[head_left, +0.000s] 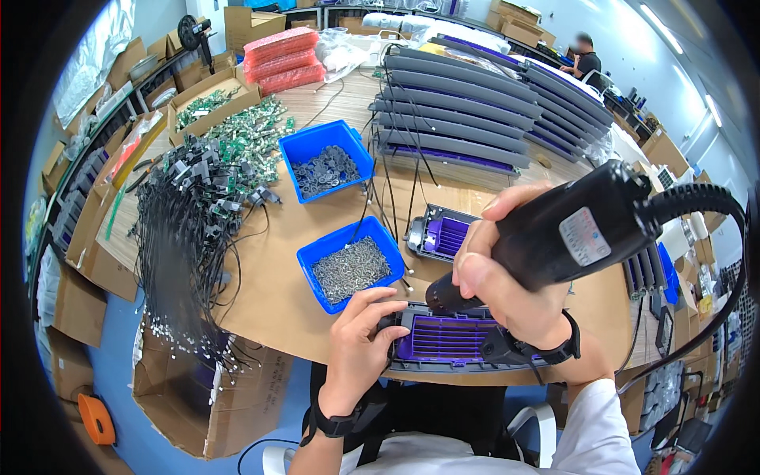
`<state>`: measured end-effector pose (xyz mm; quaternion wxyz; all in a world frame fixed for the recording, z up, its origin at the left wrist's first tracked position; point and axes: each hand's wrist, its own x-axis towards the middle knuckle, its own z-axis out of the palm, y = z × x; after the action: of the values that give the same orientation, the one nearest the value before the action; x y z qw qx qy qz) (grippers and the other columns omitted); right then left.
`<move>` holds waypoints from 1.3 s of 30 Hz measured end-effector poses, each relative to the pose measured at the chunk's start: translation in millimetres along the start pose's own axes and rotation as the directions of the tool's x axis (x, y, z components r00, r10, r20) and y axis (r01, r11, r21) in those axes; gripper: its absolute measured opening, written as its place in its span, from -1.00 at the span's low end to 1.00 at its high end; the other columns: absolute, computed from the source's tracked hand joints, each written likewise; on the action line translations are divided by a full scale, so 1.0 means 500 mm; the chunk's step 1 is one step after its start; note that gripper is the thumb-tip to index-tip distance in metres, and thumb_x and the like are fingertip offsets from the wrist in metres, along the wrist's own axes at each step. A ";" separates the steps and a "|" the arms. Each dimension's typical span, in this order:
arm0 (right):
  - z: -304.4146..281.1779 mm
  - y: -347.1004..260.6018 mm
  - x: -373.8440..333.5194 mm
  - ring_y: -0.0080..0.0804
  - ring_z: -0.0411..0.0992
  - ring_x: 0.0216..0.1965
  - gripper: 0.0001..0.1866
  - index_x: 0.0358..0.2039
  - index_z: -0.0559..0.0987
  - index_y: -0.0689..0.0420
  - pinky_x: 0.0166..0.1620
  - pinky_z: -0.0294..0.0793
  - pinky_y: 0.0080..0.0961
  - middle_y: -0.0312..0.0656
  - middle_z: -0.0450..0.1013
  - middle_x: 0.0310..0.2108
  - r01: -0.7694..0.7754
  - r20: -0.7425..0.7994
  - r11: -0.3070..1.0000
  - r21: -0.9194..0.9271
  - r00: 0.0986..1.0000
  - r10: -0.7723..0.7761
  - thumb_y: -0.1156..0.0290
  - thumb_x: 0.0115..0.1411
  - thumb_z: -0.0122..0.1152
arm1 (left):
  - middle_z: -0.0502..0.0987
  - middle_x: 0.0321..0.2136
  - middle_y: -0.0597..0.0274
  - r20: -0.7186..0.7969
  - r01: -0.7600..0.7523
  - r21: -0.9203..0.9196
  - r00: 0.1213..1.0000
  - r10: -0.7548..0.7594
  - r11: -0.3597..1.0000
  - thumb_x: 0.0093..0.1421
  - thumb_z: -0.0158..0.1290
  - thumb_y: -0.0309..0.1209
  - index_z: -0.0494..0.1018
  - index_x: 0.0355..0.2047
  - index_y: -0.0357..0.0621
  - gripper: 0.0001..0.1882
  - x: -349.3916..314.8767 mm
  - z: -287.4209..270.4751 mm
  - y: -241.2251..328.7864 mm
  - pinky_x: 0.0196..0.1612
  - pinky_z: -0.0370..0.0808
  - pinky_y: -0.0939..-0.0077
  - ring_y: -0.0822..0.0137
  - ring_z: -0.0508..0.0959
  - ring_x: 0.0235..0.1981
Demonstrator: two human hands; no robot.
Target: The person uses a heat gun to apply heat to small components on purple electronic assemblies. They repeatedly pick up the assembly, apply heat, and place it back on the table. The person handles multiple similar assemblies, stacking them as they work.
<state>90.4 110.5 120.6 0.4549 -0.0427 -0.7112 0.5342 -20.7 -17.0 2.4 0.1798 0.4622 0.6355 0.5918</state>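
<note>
My right hand (511, 289) is wrapped around a black electric screwdriver (546, 229), its nose tilted down to the left over a dark grey plastic housing with a purple grille (447, 339). The screwdriver's tip is hard to make out against the housing's upper edge. With thumb and fingers, my left hand (358, 336) grips the left end of that housing, which lies flat at the table's near edge. Just behind it lies a second housing (450, 233) with a purple grille, partly hidden by my right hand. A blue bin of small screws (352, 271) stands beside my left hand.
Another blue bin (324, 170) holds dark round parts. Black cables with connectors (186, 206) hang over the left edge near green circuit boards (245, 138). Long grey panels (455, 103) are stacked at the back. The screwdriver's thick cord (732, 293) loops down the right. A person (586, 59) sits far right.
</note>
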 end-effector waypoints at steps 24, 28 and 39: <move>-0.009 0.002 -0.012 -0.60 0.40 -0.59 -0.60 -0.21 0.35 0.27 -0.48 0.33 -0.69 -0.24 0.42 -0.62 0.046 0.222 0.984 -0.170 0.975 -0.008 0.66 -0.05 0.32 | 0.57 -0.28 0.11 -0.013 0.043 -0.119 0.999 -0.045 0.992 -0.13 0.27 -0.67 0.55 -0.25 -0.27 -0.64 0.006 0.010 0.001 -0.22 0.57 0.51 0.29 0.60 -0.26; -0.018 0.023 0.000 -0.60 0.40 -0.58 -0.62 -0.28 0.37 0.23 -0.47 0.34 -0.68 -0.25 0.42 -0.62 -0.016 0.286 0.999 -0.038 0.958 0.026 0.66 -0.09 0.35 | 0.57 -0.26 0.12 0.026 0.073 -0.126 0.997 -0.070 0.989 -0.12 0.28 -0.65 0.54 -0.22 -0.25 -0.63 0.008 0.004 0.002 -0.22 0.56 0.51 0.29 0.59 -0.26; -0.015 0.016 0.001 -0.60 0.41 -0.57 -0.64 -0.36 0.40 0.19 -0.43 0.34 -0.69 -0.28 0.43 -0.60 -0.057 0.294 0.998 -0.018 0.954 0.060 0.62 -0.14 0.39 | 0.58 -0.29 0.14 0.030 0.065 -0.061 0.998 -0.063 0.996 -0.10 0.25 -0.65 0.54 -0.23 -0.24 -0.65 0.006 0.003 0.001 -0.29 0.53 0.52 0.32 0.58 -0.33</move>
<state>91.7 119.5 114.9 0.3279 0.0141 -0.7720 0.5444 -20.9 -13.6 3.6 0.2219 0.4442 0.6286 0.5986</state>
